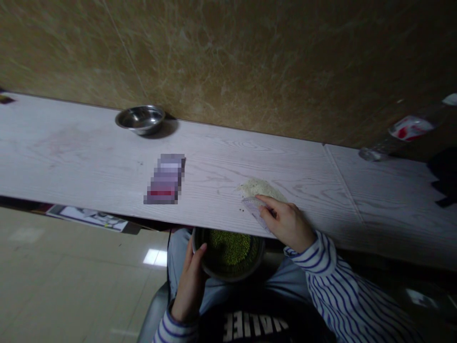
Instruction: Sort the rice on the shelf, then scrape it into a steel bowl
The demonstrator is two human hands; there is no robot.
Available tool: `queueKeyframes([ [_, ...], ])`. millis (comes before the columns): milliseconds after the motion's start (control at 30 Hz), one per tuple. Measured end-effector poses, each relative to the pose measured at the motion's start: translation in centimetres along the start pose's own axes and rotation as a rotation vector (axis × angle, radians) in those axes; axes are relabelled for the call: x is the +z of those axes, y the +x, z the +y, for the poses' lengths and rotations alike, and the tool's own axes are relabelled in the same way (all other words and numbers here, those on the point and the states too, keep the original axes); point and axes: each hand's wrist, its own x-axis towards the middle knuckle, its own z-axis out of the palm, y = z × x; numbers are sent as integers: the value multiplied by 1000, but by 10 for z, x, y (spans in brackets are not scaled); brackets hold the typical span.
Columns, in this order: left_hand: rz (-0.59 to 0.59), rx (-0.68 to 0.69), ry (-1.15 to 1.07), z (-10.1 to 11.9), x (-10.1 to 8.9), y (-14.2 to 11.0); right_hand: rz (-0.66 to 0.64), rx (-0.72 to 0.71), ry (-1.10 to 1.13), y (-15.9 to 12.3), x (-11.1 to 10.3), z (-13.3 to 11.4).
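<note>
My left hand (192, 278) grips the left rim of a metal bowl (257, 255) held over my lap, just below the table edge. Many small green beans (232, 247), which look like mung beans, lie in this bowl. On the table, my right hand (288, 223) pinches a thin, pale purple card or paper piece (254, 208) between thumb and fingers. Right behind that piece spreads a low heap of pale, whitish grains (262, 186), partly covered by the hand. A few dark specks lie beside it.
An empty steel bowl (140, 120) stands near the wall on the left. In front of it lies a blurred-out phone-shaped object (165, 180). A clear plastic bottle (410, 128) is at the far right, beside a dark object (442, 174). The wooden tabletop (89, 157) meets the wall behind.
</note>
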Motion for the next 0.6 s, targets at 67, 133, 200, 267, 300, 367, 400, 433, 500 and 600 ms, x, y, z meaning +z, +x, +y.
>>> queueKeyframes([
  [67,-10,-9,-3,1,0,0,4,4,-4,1,1,0],
  [133,-4,-14,6,3,2,1,20,9,-12,1,1,0],
  [200,-1,-36,-4,4,3,1,36,13,-24,0,1,3],
  [267,-7,-57,-30,4,4,1,47,16,-35,-2,0,6],
  [300,-8,-54,-35,4,4,1,51,20,-39,-2,-1,8],
  [367,-9,-39,-21,3,3,2,64,34,-44,-3,-3,10],
  [400,-10,-33,-8,2,3,2,68,42,-43,-3,-4,11],
  [433,-9,-30,4,1,2,2,70,48,-40,-2,-4,11],
  [500,-5,-14,30,-1,0,3,59,53,-30,0,-4,10],
  [600,9,23,63,-2,-3,3,27,48,-31,3,-2,6],
])
